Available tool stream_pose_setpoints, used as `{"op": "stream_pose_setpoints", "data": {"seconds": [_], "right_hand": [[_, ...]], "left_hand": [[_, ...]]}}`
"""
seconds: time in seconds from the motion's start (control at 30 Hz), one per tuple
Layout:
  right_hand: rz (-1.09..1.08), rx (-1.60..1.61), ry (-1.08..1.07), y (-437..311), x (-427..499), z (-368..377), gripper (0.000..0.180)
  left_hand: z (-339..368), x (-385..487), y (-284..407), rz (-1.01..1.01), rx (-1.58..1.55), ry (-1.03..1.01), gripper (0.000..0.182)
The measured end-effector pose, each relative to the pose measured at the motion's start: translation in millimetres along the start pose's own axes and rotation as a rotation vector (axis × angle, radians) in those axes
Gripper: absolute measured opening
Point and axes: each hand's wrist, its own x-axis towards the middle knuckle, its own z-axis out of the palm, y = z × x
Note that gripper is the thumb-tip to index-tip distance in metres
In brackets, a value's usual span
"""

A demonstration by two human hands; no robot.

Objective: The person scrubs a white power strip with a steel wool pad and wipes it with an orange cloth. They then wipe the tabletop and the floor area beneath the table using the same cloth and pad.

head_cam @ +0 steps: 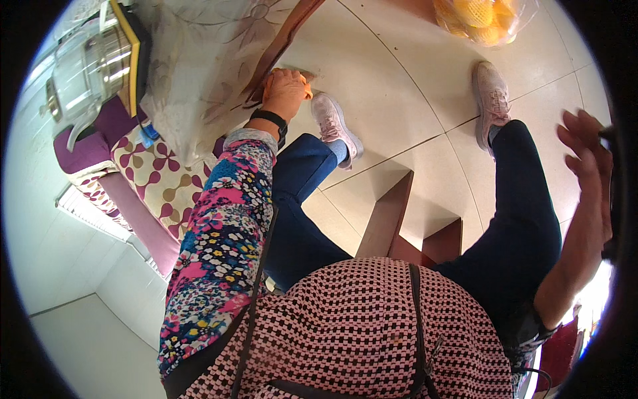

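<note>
My left hand (286, 92) is closed over an orange cloth (307, 91) and presses it to the low end of a brown wooden table leg (271, 55). That hand hides most of the cloth. A black band circles the wrist below a floral sleeve. Beside the leg hangs a clear tablecloth (199, 65) with a flower print. Off to the right, my right hand (583, 144) is raised with its fingers apart and nothing seen in them. The dark picture rim cuts off part of it.
A glass kettle (94, 70) stands near a yellow-edged board (133, 60) at upper left. A bag of fruit in yellow foam nets (478, 20) lies on the tiled floor (398, 95). Brown wooden stool legs (386, 214) stand between my legs. A patterned sofa cover (154, 174) is at left.
</note>
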Motion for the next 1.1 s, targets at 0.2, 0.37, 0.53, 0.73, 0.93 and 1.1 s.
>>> {"op": "stream_pose_setpoints", "data": {"seconds": [0.2,0.37,0.53,0.73,0.93,1.1], "right_hand": [[0.59,0.801,-0.066,-4.8,22.7,-23.1,0.046],[0.514,0.371,-0.099,-56.9,42.2,-15.0,0.047],[0.374,-0.014,-0.15,-72.7,39.3,-9.7,0.046],[0.296,-0.134,-0.251,-58.7,27.5,-20.3,0.042],[0.33,0.229,-0.068,-77.3,27.3,-7.0,0.045],[0.383,0.219,-0.082,-79.4,28.9,-7.3,0.053]], "left_hand": [[15.3,26.6,36.5,0.046,-0.011,-0.088,0.027],[-7.3,37.0,54.0,0.228,-0.102,-0.432,0.041],[9.5,38.4,66.9,0.195,-0.202,-0.526,0.04],[-6.9,37.7,52.9,0.16,-0.34,-0.573,0.03],[-43.3,-8.8,10.0,0.021,-0.363,-0.384,0.027],[-24.4,5.1,30.7,0.052,-0.315,-0.361,0.028]]}}
